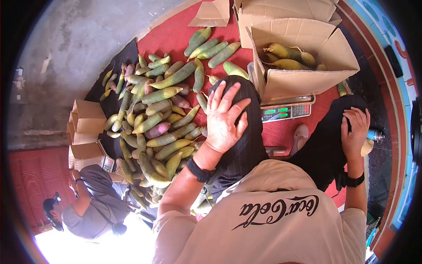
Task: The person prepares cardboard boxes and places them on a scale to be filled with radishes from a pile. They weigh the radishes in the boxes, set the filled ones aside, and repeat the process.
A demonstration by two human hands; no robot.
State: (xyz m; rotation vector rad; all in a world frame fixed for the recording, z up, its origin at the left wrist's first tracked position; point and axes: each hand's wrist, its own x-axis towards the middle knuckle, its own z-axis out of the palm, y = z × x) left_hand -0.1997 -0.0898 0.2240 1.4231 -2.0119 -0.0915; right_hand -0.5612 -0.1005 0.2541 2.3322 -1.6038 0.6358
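My left hand (pixel 226 115) rests palm down on my left knee, fingers spread and holding nothing. On my right knee lies my right hand (pixel 355 132), its fingers loosely bent over the dark trousers, with nothing visible in it. Just beyond my knees stands an open cardboard box (pixel 307 83) with several green radishes (pixel 288 53) inside. The box sits on a digital scale (pixel 285 112) whose green display is lit. Left of my left hand spreads a large heap of green radishes (pixel 165 94), a few of them purplish, partly hidden by my arm.
More cardboard boxes (pixel 285 9) stand behind the filled one, and a loose cardboard piece (pixel 211 14) lies on the red cloth (pixel 169 33). At the left, a co-worker (pixel 94 200) sits near stacked boxes (pixel 87 119) and another scale (pixel 107 163). A bottle (pixel 375 135) is at the right.
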